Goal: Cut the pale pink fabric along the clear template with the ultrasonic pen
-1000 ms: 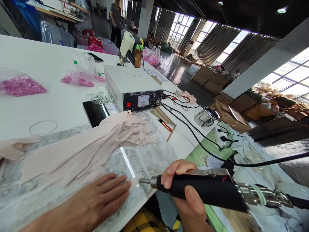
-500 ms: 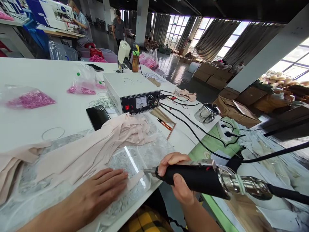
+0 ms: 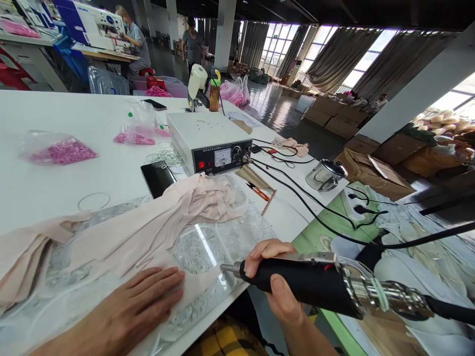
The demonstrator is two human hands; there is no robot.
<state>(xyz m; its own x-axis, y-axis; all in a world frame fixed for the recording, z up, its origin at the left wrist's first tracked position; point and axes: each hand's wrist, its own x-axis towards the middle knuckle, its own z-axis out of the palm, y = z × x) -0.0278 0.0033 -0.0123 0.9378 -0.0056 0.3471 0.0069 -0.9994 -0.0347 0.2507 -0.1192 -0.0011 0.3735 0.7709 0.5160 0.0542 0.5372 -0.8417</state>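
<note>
Fabric strip (image 3: 202, 282) lies by the table's near edge (image 3: 208, 315), partly under the left hand (image 3: 137, 306), whose fingers rest flat, grasping nothing. The right hand (image 3: 284, 299) grips the handpiece (image 3: 308, 284), tip (image 3: 230, 268) at the strip's end. Press the strip smooth, fingertips clear of the tip.

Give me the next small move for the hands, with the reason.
I'd likely have the right hand ease the black tool slightly along the edge of the pale cloth: its metal tip is at or very near that edge, and the left hand lies flat on the cloth, apparently steadying it.
</note>
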